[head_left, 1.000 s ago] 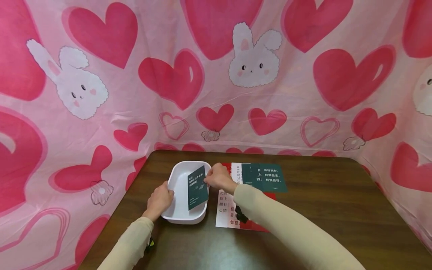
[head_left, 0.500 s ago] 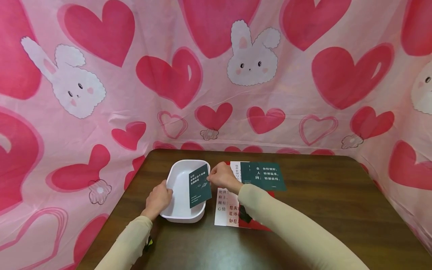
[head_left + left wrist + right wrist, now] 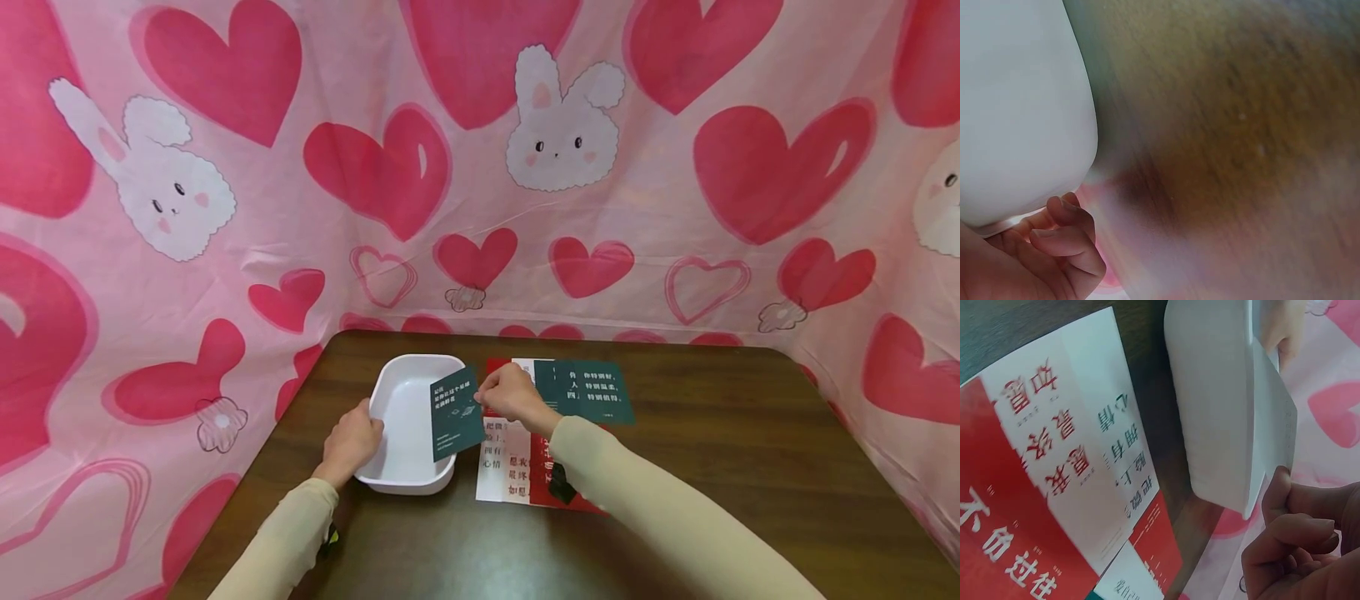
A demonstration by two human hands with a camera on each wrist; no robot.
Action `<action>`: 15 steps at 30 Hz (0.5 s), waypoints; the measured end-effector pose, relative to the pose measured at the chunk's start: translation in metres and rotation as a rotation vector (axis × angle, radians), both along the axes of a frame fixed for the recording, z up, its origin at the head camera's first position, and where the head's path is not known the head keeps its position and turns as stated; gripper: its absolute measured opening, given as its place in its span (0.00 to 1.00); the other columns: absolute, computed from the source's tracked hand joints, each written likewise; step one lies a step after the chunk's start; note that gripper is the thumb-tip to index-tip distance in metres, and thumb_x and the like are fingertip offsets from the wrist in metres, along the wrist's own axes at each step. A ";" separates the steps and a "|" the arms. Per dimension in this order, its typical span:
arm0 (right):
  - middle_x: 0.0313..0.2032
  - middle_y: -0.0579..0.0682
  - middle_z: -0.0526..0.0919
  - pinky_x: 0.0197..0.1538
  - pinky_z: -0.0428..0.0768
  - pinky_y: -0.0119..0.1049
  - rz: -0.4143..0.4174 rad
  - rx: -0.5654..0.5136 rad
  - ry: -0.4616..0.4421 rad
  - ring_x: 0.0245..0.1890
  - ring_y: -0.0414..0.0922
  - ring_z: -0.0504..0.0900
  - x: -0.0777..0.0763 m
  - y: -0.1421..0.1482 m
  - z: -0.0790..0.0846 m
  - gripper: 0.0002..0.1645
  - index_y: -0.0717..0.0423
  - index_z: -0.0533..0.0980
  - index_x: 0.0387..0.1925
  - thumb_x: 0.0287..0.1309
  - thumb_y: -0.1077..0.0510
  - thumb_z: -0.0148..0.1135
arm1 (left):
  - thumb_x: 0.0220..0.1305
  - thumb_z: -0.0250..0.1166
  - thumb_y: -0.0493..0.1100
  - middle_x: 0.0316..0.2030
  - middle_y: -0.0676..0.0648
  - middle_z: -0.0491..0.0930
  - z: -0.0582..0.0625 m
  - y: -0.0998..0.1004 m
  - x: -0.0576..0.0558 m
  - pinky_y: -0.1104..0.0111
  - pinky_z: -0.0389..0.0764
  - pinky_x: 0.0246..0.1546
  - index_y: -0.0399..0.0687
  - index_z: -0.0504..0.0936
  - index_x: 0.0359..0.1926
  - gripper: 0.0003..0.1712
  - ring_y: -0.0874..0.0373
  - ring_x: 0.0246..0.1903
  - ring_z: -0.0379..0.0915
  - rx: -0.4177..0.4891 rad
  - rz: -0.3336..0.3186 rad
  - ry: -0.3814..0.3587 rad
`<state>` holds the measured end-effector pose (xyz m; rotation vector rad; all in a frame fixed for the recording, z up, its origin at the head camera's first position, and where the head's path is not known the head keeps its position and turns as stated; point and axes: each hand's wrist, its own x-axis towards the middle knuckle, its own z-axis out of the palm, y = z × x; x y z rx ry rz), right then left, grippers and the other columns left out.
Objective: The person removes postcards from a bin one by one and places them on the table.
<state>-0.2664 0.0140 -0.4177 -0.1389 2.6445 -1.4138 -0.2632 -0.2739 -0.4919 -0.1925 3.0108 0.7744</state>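
Note:
A white plastic basin (image 3: pixel 401 429) stands on the left part of the table. My left hand (image 3: pixel 352 442) holds its left rim; in the left wrist view, curled fingers (image 3: pixel 1069 240) show at the basin's edge. Between thumb and fingers, my right hand (image 3: pixel 516 393) pinches the right edge of a dark green card (image 3: pixel 456 421) with white print. The card is tilted and overlaps the basin's right rim in the head view. Its pale back (image 3: pixel 1277 419) shows in the right wrist view, beside the basin's wall (image 3: pixel 1210 394).
Right of the basin lie several overlapping cards: a green one (image 3: pixel 600 392) at the back, a white one (image 3: pixel 492 479) and a red one (image 3: pixel 555 492) at the front. The wooden table (image 3: pixel 712 433) ends at a pink heart-patterned cloth (image 3: pixel 480 192).
My right hand has moved to the right with the green card, from above the basin's inside to over its right rim. The left hand stays on the basin's left rim.

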 end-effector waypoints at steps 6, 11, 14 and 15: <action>0.35 0.50 0.87 0.23 0.76 0.34 -0.037 0.009 -0.023 0.28 0.47 0.76 0.001 0.012 -0.004 0.07 0.59 0.90 0.38 0.66 0.59 0.70 | 0.73 0.54 0.39 0.57 0.26 0.79 0.001 0.001 0.001 0.37 0.80 0.51 0.30 0.71 0.67 0.26 0.33 0.48 0.80 -0.001 -0.004 -0.007; 0.39 0.52 0.89 0.22 0.74 0.33 -0.054 0.003 -0.016 0.32 0.48 0.78 0.002 0.021 -0.005 0.07 0.60 0.90 0.40 0.66 0.60 0.70 | 0.74 0.54 0.39 0.60 0.26 0.77 0.001 0.001 0.001 0.36 0.78 0.54 0.28 0.69 0.69 0.28 0.33 0.51 0.79 0.009 -0.003 -0.021; 0.40 0.52 0.89 0.25 0.74 0.35 -0.074 -0.011 -0.016 0.37 0.49 0.79 0.004 0.027 -0.003 0.06 0.59 0.90 0.38 0.66 0.61 0.71 | 0.74 0.54 0.39 0.60 0.26 0.77 0.001 0.001 0.001 0.36 0.78 0.55 0.28 0.69 0.69 0.28 0.33 0.51 0.79 0.014 -0.004 -0.025; 0.39 0.52 0.89 0.27 0.74 0.35 -0.077 -0.014 -0.012 0.38 0.50 0.80 0.005 0.029 -0.002 0.06 0.59 0.90 0.37 0.66 0.61 0.71 | 0.74 0.54 0.39 0.60 0.26 0.77 0.001 0.001 0.001 0.36 0.78 0.55 0.28 0.69 0.69 0.28 0.33 0.51 0.79 0.013 -0.004 -0.027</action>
